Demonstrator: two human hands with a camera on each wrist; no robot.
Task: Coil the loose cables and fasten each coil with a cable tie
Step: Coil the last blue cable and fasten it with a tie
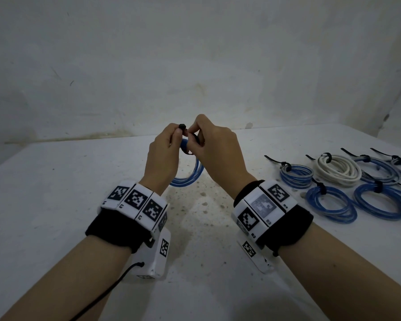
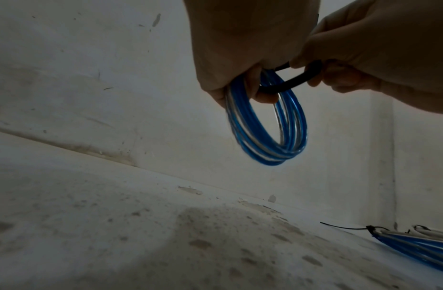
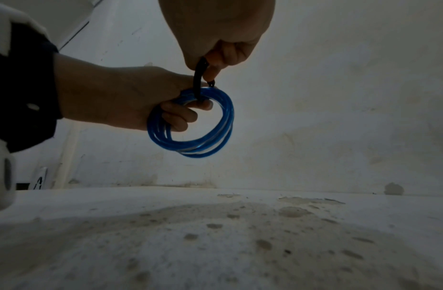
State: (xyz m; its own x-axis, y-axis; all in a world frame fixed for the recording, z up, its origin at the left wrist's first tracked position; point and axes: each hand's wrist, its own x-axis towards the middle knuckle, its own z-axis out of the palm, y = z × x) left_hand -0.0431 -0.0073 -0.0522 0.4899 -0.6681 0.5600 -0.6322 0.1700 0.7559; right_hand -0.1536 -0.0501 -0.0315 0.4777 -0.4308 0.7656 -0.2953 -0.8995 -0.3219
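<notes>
Head view: left hand (image 1: 163,156) grips the blue coiled plastic cable (image 1: 190,174) raised above the white table (image 1: 56,193); right hand (image 1: 218,149) pinches the black cable tie (image 2: 293,80) looped round it, apparently unfastened. Tied coils (image 1: 347,181) lie right.

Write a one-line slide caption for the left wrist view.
Left hand grips a blue cable coil above the table while the right hand loops a black cable tie around it.
</notes>
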